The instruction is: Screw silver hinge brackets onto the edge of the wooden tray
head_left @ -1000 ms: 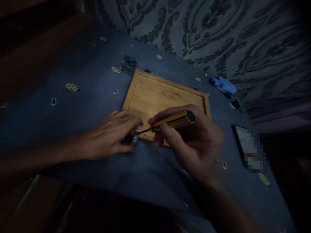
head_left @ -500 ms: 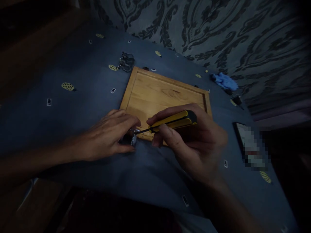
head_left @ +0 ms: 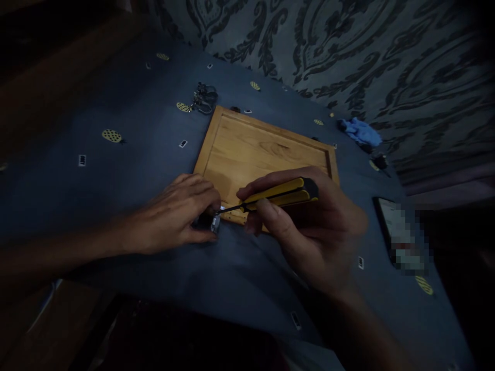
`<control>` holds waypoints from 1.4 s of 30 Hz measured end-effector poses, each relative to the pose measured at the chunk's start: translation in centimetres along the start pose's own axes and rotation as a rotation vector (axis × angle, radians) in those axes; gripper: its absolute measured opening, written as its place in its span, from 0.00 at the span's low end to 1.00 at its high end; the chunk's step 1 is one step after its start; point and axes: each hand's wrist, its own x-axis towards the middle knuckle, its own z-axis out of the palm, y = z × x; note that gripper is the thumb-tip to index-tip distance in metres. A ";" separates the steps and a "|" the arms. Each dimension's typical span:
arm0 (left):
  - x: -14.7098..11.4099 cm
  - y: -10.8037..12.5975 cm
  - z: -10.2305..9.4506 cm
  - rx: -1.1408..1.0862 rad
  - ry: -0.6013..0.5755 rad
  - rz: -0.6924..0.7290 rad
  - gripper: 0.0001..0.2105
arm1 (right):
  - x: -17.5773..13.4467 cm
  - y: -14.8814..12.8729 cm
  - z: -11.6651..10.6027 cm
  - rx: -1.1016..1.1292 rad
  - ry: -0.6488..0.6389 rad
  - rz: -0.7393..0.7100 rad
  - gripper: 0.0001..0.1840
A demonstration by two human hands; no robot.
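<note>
A framed wooden panel (head_left: 247, 149), like a cabinet door, lies on the cloth-covered table with several small dark holes along its near edge. At its near left corner, my left hand (head_left: 181, 214) grips a small shiny metal hinge (head_left: 215, 222) between thumb and fingers; the fingers hide part of it. My right hand (head_left: 313, 232) is closed around the yellow and black handle of a screwdriver (head_left: 282, 193). The shaft points left, and its tip is at the hinge, beside my left fingertips. Whether a screw sits under the tip is too small to tell.
More metal hinges (head_left: 204, 98) lie beyond the panel's far left corner. A blue cloth (head_left: 360, 131) and a small dark object (head_left: 379, 161) are at the far right. A phone (head_left: 390, 221) rests near the table's right edge. Patterned wallpaper (head_left: 328, 51) borders the back.
The view has shifted slightly. My left fingers have curled closer over the hinge and the screwdriver tip, and the screwdriver handle has turned a little in my right hand.
</note>
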 end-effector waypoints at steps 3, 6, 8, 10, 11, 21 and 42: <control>0.0 0.0 0.0 0.004 0.000 0.013 0.13 | 0.0 0.0 0.0 -0.016 0.002 0.001 0.04; 0.0 0.1 -0.1 0.003 -0.014 0.006 0.12 | 0.0 -0.1 0.1 -0.013 0.007 0.003 0.04; 0.1 0.1 -0.1 0.001 -0.018 0.004 0.13 | -0.1 -0.1 0.1 -0.002 0.013 0.007 0.03; 0.1 0.0 -0.1 0.000 -0.017 0.008 0.13 | -0.1 -0.1 0.2 0.010 0.015 0.009 0.02; 0.1 0.0 -0.1 0.001 -0.017 0.006 0.13 | -0.1 -0.1 0.2 0.011 0.016 0.011 0.02; 0.4 0.2 -0.3 -0.010 -0.033 -0.022 0.14 | -0.1 0.0 0.2 -0.004 0.008 -0.002 0.03; 0.4 0.2 -0.7 -0.071 -0.060 -0.023 0.11 | -0.1 0.0 0.1 -0.006 -0.004 -0.005 0.03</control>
